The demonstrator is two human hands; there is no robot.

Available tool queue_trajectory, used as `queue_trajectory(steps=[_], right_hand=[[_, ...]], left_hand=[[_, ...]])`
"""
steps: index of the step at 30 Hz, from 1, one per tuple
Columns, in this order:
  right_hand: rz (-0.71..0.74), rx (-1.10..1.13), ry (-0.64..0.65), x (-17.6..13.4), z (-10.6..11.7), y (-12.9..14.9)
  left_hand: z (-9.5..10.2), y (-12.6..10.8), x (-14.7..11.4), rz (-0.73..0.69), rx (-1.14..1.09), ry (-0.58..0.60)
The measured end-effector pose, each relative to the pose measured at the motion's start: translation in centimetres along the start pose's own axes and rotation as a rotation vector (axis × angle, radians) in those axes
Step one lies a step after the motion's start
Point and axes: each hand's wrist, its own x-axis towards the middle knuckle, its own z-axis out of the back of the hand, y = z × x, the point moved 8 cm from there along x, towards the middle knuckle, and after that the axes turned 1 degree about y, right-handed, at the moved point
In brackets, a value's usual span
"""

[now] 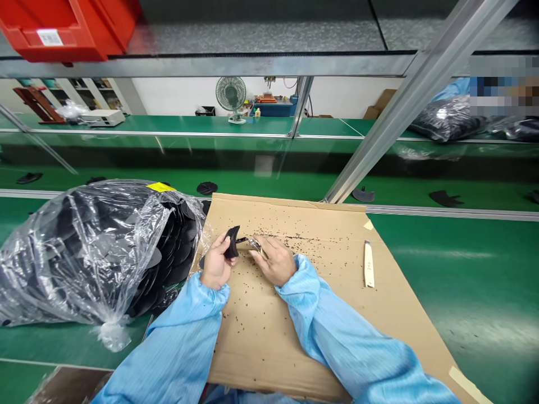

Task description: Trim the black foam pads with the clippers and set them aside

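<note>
My left hand [217, 264] is closed around a curved black plastic part [232, 241], held above the cardboard. From the part's right side a thin black stem points toward my right hand [275, 259]. That hand is closed on small metal nippers [255, 244], whose shiny jaws meet or nearly meet the stem; their handles are mostly hidden by my fingers. Beneath both hands lies a cardboard sheet [252, 359], sprinkled with tiny black bits, thickest just beyond my right hand.
Left of the cardboard, a clear plastic bag [84, 252] bulges with black parts. A flat cream-coloured tool [369, 265] lies on the cardboard's right. Beyond runs a green conveyor belt [261, 174] with scattered black parts. A metal post [404, 106] slants at right; a red bin [71, 28] sits overhead.
</note>
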Motion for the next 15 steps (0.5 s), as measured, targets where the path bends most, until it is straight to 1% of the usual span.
queue_trajectory(steps=[3, 10, 15], right_hand=[[0.013, 0.007, -0.02, -0.04, 0.09, 0.05], [-0.001, -0.017, -0.009, -0.04, -0.08, -0.08], [0.054, -0.076, 0.005, 0.1, -0.05, 0.37]], left_hand=[[-0.03, -0.07, -0.11, 0.007, 0.003, -0.014], [0.09, 0.12, -0.11, 0.026, -0.007, -0.036], [0.18, 0.03, -0.04, 0.019, -0.013, -0.049]])
